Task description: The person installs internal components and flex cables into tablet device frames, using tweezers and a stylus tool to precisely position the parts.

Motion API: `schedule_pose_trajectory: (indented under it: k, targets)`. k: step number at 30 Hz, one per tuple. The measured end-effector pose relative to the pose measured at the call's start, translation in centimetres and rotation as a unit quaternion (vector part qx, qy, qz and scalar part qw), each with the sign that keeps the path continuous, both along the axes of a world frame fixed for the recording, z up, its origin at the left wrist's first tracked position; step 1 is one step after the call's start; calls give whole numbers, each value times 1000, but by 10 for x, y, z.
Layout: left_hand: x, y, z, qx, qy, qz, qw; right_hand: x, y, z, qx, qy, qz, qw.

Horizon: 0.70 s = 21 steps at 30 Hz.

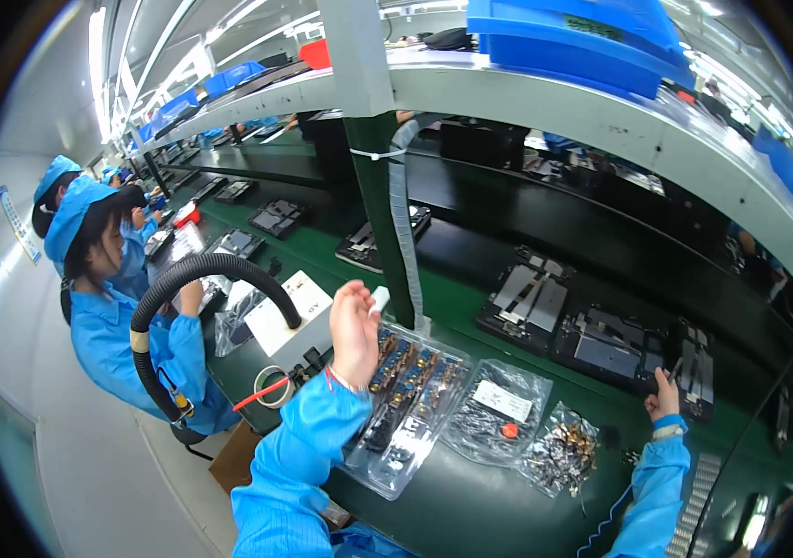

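I have the left hand (356, 337) half curled, a white piece (380, 299) at its fingertips; I judge it light, best pinched by its edges. The right hand (664, 400) is partly closed beside a chassis (605, 348) ahead and left of it; from here I can't tell if it grips. That looks stiff, its innards fragile: rim holds only.

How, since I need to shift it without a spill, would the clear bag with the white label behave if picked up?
The bag would probably feel floppy, since its thin film looks creased. It might sag unevenly, as a jumble of dark contents shows through. Rolling seems unlikely, because it lies flat on the green bench.
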<state>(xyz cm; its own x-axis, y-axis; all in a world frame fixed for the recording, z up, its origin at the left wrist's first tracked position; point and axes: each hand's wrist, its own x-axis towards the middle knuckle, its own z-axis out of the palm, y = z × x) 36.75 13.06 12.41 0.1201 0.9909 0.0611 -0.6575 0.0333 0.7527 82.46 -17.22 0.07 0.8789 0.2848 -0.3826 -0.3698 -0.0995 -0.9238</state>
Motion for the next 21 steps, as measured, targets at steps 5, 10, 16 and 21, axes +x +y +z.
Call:
schedule_pose_trajectory:
  k: [5, 10, 16, 21]
  targets:
    - [31, 160, -75, -179, -1, 25, 984, 41, -11, -35, -149, -151, 130, 968]
    - [19, 348, -196, -93, 65, 4, 994, -67, -4, 58, -166, -507, 200, 822]
    - [99, 286, -148, -173, 488, 66, 853, -211, -85, 123, -267, -532, 275, 755]
    - [23, 335, -166, -73, 10, 291, 954, -243, -91, 120, -181, -466, 271, 823]
